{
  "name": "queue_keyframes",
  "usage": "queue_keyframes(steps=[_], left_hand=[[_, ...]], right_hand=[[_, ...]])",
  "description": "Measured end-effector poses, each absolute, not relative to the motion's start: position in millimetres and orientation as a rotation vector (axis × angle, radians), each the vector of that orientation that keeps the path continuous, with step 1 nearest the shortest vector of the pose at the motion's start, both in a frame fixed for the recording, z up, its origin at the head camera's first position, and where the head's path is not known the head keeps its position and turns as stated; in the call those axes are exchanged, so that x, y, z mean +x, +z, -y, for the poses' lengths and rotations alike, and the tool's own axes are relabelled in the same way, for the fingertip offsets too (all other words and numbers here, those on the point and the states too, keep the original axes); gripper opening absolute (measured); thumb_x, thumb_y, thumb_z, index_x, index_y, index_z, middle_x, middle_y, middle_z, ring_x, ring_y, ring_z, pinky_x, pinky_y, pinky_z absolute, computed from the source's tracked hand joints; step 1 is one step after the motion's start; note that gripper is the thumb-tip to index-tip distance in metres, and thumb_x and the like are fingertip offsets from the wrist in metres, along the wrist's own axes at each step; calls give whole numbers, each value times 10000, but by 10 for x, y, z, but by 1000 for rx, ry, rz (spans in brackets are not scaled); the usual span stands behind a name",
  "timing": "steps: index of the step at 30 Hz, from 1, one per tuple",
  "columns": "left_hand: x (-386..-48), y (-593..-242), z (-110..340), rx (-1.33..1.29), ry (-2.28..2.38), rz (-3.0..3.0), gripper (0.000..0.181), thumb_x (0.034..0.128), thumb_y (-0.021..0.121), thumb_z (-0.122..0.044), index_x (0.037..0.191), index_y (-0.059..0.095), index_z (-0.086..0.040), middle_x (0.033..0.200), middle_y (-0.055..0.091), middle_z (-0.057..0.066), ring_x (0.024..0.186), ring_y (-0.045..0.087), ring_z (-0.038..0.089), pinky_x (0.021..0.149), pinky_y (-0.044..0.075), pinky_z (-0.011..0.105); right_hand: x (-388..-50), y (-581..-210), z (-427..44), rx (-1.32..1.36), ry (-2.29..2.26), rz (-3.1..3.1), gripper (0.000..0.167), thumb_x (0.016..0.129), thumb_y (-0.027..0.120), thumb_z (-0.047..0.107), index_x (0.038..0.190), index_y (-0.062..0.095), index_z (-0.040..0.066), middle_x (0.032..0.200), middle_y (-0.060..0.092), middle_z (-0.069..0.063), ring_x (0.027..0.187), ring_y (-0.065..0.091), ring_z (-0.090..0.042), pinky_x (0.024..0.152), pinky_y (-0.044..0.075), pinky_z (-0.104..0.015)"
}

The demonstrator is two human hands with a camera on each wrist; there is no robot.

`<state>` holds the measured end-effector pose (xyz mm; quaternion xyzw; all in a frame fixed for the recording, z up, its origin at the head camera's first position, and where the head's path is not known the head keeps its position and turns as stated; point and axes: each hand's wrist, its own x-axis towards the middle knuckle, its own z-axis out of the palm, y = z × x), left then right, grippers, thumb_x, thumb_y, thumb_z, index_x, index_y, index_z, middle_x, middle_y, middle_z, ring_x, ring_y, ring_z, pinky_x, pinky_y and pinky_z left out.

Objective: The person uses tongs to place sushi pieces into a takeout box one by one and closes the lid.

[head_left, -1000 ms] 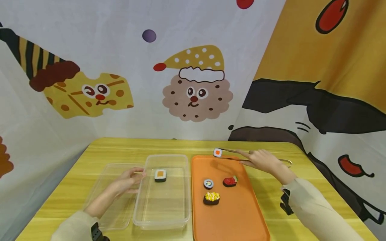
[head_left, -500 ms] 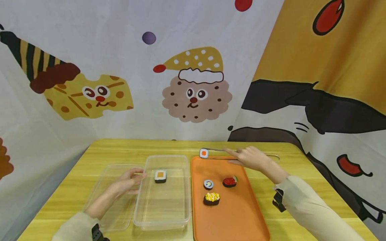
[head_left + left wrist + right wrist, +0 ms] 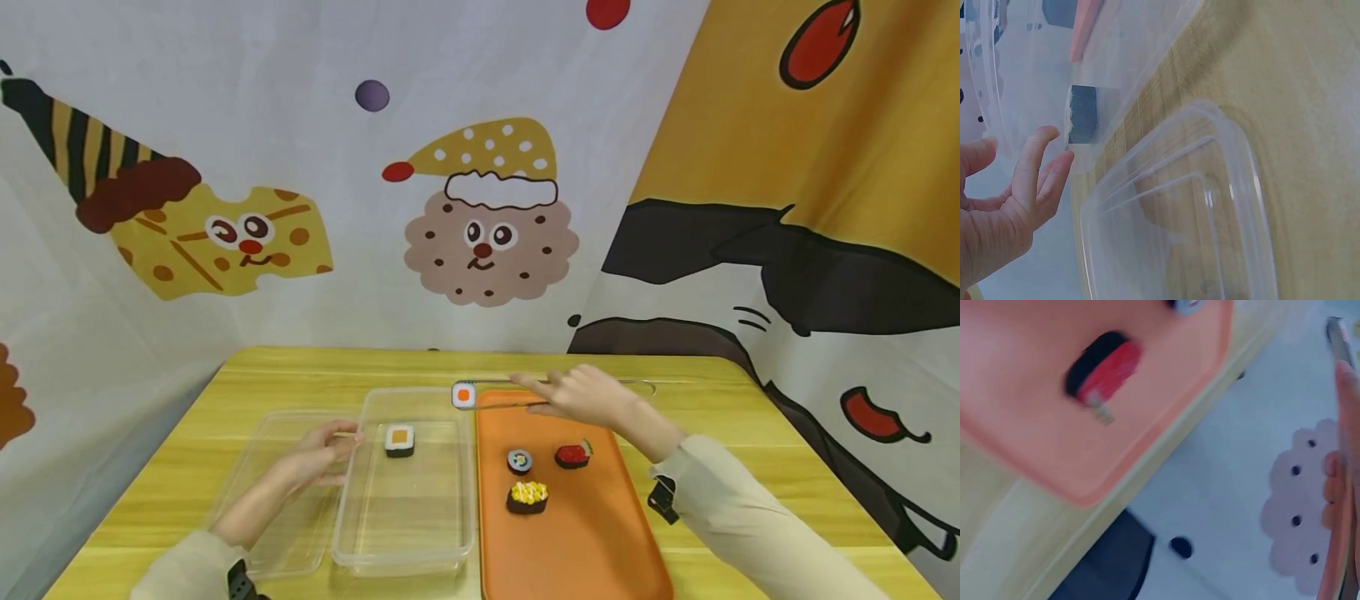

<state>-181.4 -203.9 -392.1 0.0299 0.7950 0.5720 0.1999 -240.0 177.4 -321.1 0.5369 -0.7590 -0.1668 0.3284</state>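
My right hand (image 3: 592, 398) grips metal tongs (image 3: 630, 382), whose tips hold a sushi roll with an orange centre (image 3: 464, 395) above the far right corner of a clear box (image 3: 405, 542). The right wrist view shows part of this hand (image 3: 1350, 425) at its right edge. My left hand (image 3: 318, 454) is at the box's left side, its fingers loosely bent; in the left wrist view the hand (image 3: 1013, 187) has its fingertips near the clear wall. Inside the box lies a square roll with a yellow-orange centre (image 3: 400, 440), seen through the wall (image 3: 1084, 114).
An orange tray (image 3: 570, 550) beside the box bears a small round roll (image 3: 519, 461), a red-topped sushi (image 3: 573, 455) and a yellow-topped sushi (image 3: 528, 497). A clear lid (image 3: 285, 542) lies left of the box, partly under my left arm. A printed cloth (image 3: 300, 125) hangs behind the table.
My right hand has moved left with the tongs and the held roll, from above the tray's far edge to the box's far right corner. My left hand has stayed at the box.
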Motion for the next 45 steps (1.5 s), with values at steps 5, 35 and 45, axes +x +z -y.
queue_keyframes(steps=[5,35,45], left_hand=[[-1818,-3933,2046,83,1597,-2227,624,955,456,-316,1372,219,82,1349,321,360,1228,327,540,845,526,444],[-1847,-3968,2024,58,1625,-2229,569,967,433,-264,1372,226,79,1349,324,356,1232,336,531,842,529,436],[-1835,-3961,2020,33,1637,-2223,546,967,430,-243,1367,238,77,1355,320,360,1233,335,530,854,523,444]], right_hand=[[-2343,-3122,-1530,1466,-417,2257,467,888,536,437,1239,545,129,511,514,26,347,221,-32,358,123,-137],[-2371,-3020,-441,1286,-945,2995,335,836,582,478,974,681,188,871,658,49,692,584,-66,568,468,-186],[-2379,-3056,-353,1264,-1069,2935,318,828,594,485,945,673,201,869,647,65,658,541,-55,567,468,-190]])
